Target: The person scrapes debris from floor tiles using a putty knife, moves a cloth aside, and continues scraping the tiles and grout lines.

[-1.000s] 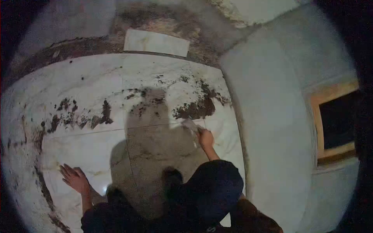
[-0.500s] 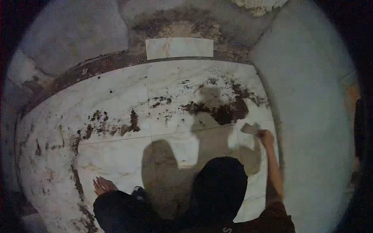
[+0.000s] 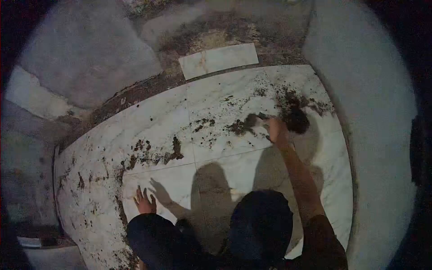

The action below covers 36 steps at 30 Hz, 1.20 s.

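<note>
My right hand point(image 3: 277, 131) reaches forward over the marble-look floor tiles point(image 3: 157, 180), closed on a scraper point(image 3: 262, 116). Its flat end points left, among scattered dark crumbs of dirt point(image 3: 238, 127). Just right of the hand sits a thicker dark heap of dirt point(image 3: 297, 120). My left hand point(image 3: 145, 202) is held out beside my knee with its fingers spread and nothing in it, its shadow falling on the tiles to the right.
A loose strip of tile point(image 3: 219, 61) lies past the far edge of the tiled floor. A pale wall point(image 3: 373, 112) rises on the right, and grey plaster point(image 3: 99, 49) stands at the back left. More dirt clumps point(image 3: 155, 153) run leftward. My dark-clothed knees point(image 3: 261, 225) fill the lower middle.
The right hand has moved forward and left with the scraper, from near the right wall into the dirt. The left hand has risen and spread its fingers. The view has turned slightly.
</note>
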### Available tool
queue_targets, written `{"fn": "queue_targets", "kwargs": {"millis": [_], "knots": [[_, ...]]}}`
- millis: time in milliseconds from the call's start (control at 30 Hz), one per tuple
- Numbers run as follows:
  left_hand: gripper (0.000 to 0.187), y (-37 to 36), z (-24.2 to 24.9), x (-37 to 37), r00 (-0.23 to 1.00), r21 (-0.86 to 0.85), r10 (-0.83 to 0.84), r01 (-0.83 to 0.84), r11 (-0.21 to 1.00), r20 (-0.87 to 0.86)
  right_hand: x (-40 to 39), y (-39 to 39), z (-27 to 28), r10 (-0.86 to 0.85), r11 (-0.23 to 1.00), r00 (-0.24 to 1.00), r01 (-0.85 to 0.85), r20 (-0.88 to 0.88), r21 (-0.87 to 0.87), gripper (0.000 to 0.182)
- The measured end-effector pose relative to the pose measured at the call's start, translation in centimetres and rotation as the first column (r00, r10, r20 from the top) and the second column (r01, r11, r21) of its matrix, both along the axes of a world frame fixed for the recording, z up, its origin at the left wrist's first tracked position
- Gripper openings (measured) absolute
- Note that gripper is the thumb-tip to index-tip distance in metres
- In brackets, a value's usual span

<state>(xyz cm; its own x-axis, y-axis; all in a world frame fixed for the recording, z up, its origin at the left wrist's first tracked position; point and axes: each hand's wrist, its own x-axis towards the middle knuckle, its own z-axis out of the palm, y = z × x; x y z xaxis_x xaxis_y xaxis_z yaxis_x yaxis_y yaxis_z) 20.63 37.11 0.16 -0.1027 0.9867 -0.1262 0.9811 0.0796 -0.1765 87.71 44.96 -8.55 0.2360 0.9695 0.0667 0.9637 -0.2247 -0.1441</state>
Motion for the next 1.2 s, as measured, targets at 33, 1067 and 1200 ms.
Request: {"fn": "queue_targets", "kwargs": {"millis": [33,1067,1200], "knots": [[0.048,0.3,0.4,0.5,0.997,0.055,-0.063,0.061,0.997,0.047,-1.8,1.9,0.8,0.042,0.999,0.999,-0.043,0.025,0.030,0.032],[0.031,-1.0,6.6,10.1,0.584,0.180,-0.160,0.024,0.983,0.796,-6.0,-2.4,3.7,-0.132,0.989,0.986,0.138,-0.101,0.048,0.023],[0.035,-2.8,3.4,12.3,0.521,-0.034,0.103,-0.141,0.989,0.847,-0.2,-15.8,5.9,-0.214,0.976,0.963,0.207,-0.165,-0.060,0.023]]}}
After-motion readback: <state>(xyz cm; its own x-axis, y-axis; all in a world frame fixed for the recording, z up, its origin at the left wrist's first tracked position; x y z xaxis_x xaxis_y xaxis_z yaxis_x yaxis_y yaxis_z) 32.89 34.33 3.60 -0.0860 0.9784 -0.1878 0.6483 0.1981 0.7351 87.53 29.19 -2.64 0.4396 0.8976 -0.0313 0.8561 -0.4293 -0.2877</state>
